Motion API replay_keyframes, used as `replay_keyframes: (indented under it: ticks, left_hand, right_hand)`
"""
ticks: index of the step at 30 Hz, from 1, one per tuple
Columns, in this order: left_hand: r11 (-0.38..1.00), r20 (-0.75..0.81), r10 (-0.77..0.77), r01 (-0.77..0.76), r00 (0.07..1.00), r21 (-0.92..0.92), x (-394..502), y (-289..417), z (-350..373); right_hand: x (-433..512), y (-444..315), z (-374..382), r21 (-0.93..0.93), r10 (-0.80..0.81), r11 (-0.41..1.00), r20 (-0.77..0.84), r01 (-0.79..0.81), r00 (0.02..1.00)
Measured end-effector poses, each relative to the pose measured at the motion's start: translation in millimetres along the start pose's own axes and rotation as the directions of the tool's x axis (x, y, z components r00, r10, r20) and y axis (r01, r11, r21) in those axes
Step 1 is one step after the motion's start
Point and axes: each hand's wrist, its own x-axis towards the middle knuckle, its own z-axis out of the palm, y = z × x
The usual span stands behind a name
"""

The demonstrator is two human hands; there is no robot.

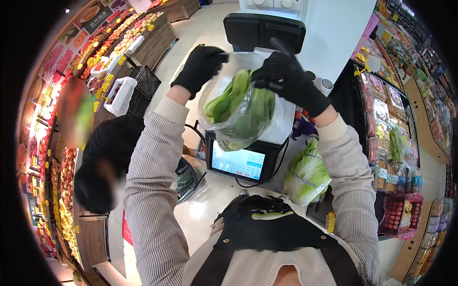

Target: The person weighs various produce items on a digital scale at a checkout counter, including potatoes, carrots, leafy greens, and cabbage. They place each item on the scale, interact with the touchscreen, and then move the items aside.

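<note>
A clear plastic bag (230, 134) holding green leafy vegetables (236, 94), which look like bok choy, rests on the white top of a weighing scale (282, 123). Both my hands wear black gloves. At the upper left of the bag, my left hand (202, 69) pinches its rim. On the opposite side, my right hand (288, 80) grips the gathered edge beside the stalks, its fingers partly hidden. Below the bag, the scale's touchscreen (238, 160) is lit. The scale's black rear display (264, 33) stands behind my hands.
A Chinese cabbage (306, 175) with purple ties lies right of the scale. At the left, a person (107, 161) stands close to my left arm, beside fruit shelves (68, 168). A basket (186, 178) sits left of the scale. Packaged goods (388, 118) fill the right-hand display.
</note>
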Motion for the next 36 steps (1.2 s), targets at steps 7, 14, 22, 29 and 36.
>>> replay_keyframes:
  ticks: [7, 14, 22, 29, 36]
  left_hand:
    - [0.806, 0.127, 0.4, -0.415, 0.908, 0.423, 39.8, 8.5, 38.2]
    - [0.515, -0.071, 0.629, -0.347, 0.774, 0.784, -10.8, -7.1, 99.0]
    - [0.429, -0.048, 0.659, -0.323, 0.751, 0.844, -39.1, -63.3, 140.7]
    - [0.58, 0.027, 0.581, -0.437, 0.814, 0.688, -41.1, -84.7, 101.1]
    - [0.613, 0.089, 0.571, -0.496, 0.816, 0.615, -66.6, -59.7, 93.2]
  right_hand:
    - [-8.5, 10.4, 32.3, -0.286, 0.069, 0.947, -0.257, -0.144, 0.964]
    - [-23.9, 38.3, 87.7, -0.365, 0.341, 0.823, -0.296, -0.435, 0.892]
    - [-65.5, 49.0, 80.5, -0.259, 0.377, 0.857, -0.273, -0.445, 0.885]
    - [-135.8, -69.2, 23.0, 0.152, 0.608, 0.793, -0.252, -0.59, 0.753]
    - [-314.6, -137.8, 221.5, 0.205, 0.944, 0.233, 0.189, -0.951, 0.272]
